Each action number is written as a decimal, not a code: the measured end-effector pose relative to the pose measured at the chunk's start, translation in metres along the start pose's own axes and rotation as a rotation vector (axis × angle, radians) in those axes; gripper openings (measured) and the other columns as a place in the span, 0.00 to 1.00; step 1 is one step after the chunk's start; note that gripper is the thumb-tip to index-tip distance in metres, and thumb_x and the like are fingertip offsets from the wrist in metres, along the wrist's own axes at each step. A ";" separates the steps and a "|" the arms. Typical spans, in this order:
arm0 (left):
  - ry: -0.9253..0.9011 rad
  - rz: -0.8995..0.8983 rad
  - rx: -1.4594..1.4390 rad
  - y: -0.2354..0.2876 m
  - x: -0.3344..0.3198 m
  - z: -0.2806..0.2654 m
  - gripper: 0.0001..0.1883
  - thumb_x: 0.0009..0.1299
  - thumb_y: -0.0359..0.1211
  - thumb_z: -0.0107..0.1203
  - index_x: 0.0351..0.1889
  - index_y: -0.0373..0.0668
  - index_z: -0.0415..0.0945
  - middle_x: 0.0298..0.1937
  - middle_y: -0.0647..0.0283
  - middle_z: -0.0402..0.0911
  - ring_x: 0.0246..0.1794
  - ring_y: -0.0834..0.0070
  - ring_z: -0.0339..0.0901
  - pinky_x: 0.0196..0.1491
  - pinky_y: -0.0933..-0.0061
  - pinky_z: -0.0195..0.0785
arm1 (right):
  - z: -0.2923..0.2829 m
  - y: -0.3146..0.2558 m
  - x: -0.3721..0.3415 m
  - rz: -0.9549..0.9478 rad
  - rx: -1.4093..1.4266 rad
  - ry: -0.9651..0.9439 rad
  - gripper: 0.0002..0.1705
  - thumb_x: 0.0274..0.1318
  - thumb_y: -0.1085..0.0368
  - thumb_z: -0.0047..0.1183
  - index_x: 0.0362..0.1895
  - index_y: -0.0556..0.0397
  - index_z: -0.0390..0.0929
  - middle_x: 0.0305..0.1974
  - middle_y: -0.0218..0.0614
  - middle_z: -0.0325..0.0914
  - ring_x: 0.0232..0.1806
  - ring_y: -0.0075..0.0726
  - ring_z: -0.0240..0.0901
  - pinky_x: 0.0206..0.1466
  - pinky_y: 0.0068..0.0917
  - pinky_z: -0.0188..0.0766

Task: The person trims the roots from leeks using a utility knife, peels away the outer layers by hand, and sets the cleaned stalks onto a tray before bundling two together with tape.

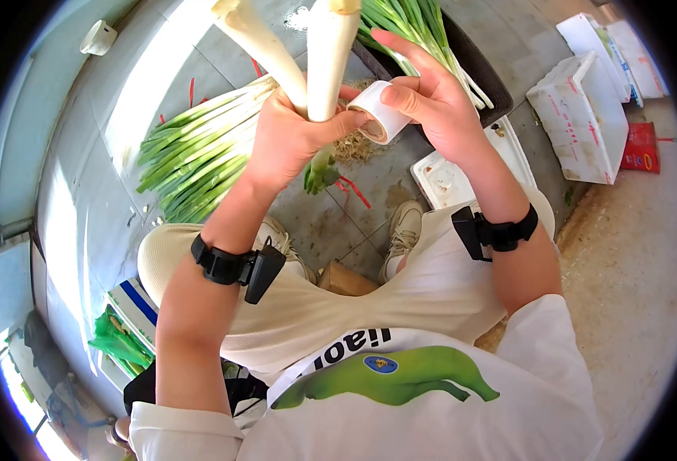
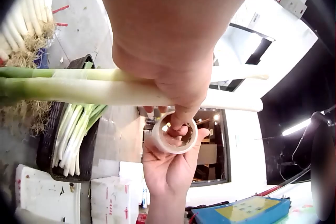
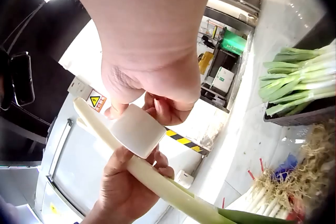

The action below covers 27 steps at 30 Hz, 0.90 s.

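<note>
My left hand (image 1: pixel 292 142) grips two thick leeks (image 1: pixel 329 65), their white ends pointing up and away in the head view. Across the stalks in the left wrist view runs a clear, shiny band (image 2: pixel 71 80). Just right of the leeks, my right hand (image 1: pixel 442 111) holds a wide roll of tape (image 1: pixel 391 115) between thumb and fingers, some fingers stretched out. The left thumb reaches the roll's near rim, and in the left wrist view a left-hand digit overlaps the open core. Seen from the right wrist, the roll's white outer face (image 3: pixel 138 130) lies close over the leek stalk.
A spread of leeks (image 1: pixel 200 146) lies on the tiled floor at left. A dark crate (image 1: pixel 498 84) holding green onions (image 1: pixel 419 34) stands ahead at right, by a white foam tray (image 1: pixel 423 173). Further right are a foam box (image 1: pixel 580 115) and a red packet (image 1: pixel 640 147).
</note>
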<state>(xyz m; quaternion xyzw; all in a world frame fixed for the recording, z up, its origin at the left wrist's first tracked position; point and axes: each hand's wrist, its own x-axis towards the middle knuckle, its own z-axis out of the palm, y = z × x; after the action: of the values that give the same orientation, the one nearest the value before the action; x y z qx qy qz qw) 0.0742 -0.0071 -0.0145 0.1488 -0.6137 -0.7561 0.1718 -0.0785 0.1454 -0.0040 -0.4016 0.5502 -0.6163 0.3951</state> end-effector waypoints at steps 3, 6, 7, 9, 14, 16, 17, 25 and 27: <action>0.045 0.024 0.088 -0.002 -0.004 0.002 0.11 0.60 0.28 0.66 0.39 0.34 0.83 0.32 0.64 0.86 0.31 0.83 0.80 0.37 0.79 0.73 | 0.005 -0.001 -0.001 0.008 0.021 -0.030 0.45 0.62 0.61 0.62 0.77 0.52 0.51 0.41 0.35 0.82 0.43 0.22 0.76 0.47 0.21 0.71; 0.102 0.017 0.049 -0.006 -0.003 -0.005 0.08 0.61 0.29 0.65 0.36 0.34 0.84 0.31 0.64 0.85 0.30 0.83 0.79 0.35 0.79 0.72 | 0.011 -0.002 -0.001 -0.021 0.084 -0.068 0.49 0.59 0.63 0.65 0.78 0.53 0.48 0.44 0.35 0.81 0.45 0.24 0.75 0.49 0.22 0.71; 0.107 0.017 0.052 -0.005 -0.004 -0.006 0.08 0.61 0.29 0.65 0.36 0.34 0.84 0.31 0.64 0.85 0.30 0.83 0.79 0.35 0.79 0.72 | 0.013 -0.003 -0.001 -0.031 0.121 -0.088 0.52 0.57 0.65 0.66 0.78 0.54 0.47 0.45 0.35 0.81 0.46 0.24 0.75 0.51 0.22 0.70; 0.194 0.026 -0.017 -0.002 -0.005 -0.004 0.06 0.62 0.29 0.64 0.33 0.35 0.84 0.29 0.65 0.84 0.28 0.84 0.78 0.32 0.80 0.69 | 0.015 -0.007 0.000 -0.035 0.131 -0.097 0.53 0.55 0.66 0.67 0.78 0.54 0.46 0.46 0.35 0.80 0.47 0.25 0.74 0.52 0.22 0.69; 0.292 0.039 0.006 0.003 -0.014 -0.004 0.05 0.62 0.28 0.64 0.32 0.35 0.83 0.26 0.67 0.82 0.26 0.85 0.76 0.30 0.81 0.67 | 0.010 -0.002 0.004 -0.105 -0.056 -0.123 0.55 0.52 0.69 0.68 0.78 0.53 0.47 0.48 0.34 0.79 0.49 0.25 0.72 0.56 0.24 0.66; 0.329 0.041 0.029 0.009 -0.020 -0.003 0.05 0.62 0.28 0.64 0.32 0.35 0.83 0.26 0.68 0.81 0.26 0.86 0.75 0.30 0.81 0.66 | 0.013 -0.001 0.003 -0.146 -0.186 -0.092 0.52 0.51 0.72 0.68 0.77 0.53 0.52 0.45 0.31 0.80 0.47 0.21 0.70 0.54 0.23 0.63; 0.346 0.032 0.031 0.014 -0.022 -0.001 0.04 0.61 0.28 0.64 0.30 0.36 0.83 0.26 0.68 0.81 0.26 0.86 0.75 0.30 0.81 0.66 | 0.014 -0.001 0.002 -0.145 -0.184 -0.096 0.52 0.51 0.72 0.68 0.77 0.53 0.52 0.45 0.31 0.80 0.47 0.21 0.70 0.54 0.23 0.63; 0.363 0.036 0.045 -0.006 -0.020 -0.007 0.05 0.61 0.28 0.64 0.32 0.37 0.81 0.27 0.69 0.81 0.27 0.86 0.75 0.31 0.80 0.67 | 0.022 0.004 0.000 -0.153 -0.256 -0.071 0.41 0.56 0.72 0.63 0.73 0.53 0.60 0.42 0.26 0.80 0.43 0.17 0.68 0.46 0.19 0.59; 0.346 0.023 0.054 -0.008 -0.021 -0.003 0.07 0.60 0.29 0.66 0.34 0.37 0.80 0.27 0.69 0.81 0.27 0.85 0.75 0.32 0.79 0.68 | 0.023 0.007 0.002 -0.147 -0.157 -0.037 0.38 0.58 0.72 0.62 0.71 0.53 0.62 0.42 0.30 0.80 0.44 0.20 0.72 0.49 0.22 0.66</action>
<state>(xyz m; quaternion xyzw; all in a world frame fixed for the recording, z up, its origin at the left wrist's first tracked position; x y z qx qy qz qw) 0.0940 0.0012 -0.0223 0.2741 -0.5966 -0.7005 0.2795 -0.0576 0.1352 -0.0095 -0.4819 0.5586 -0.5910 0.3262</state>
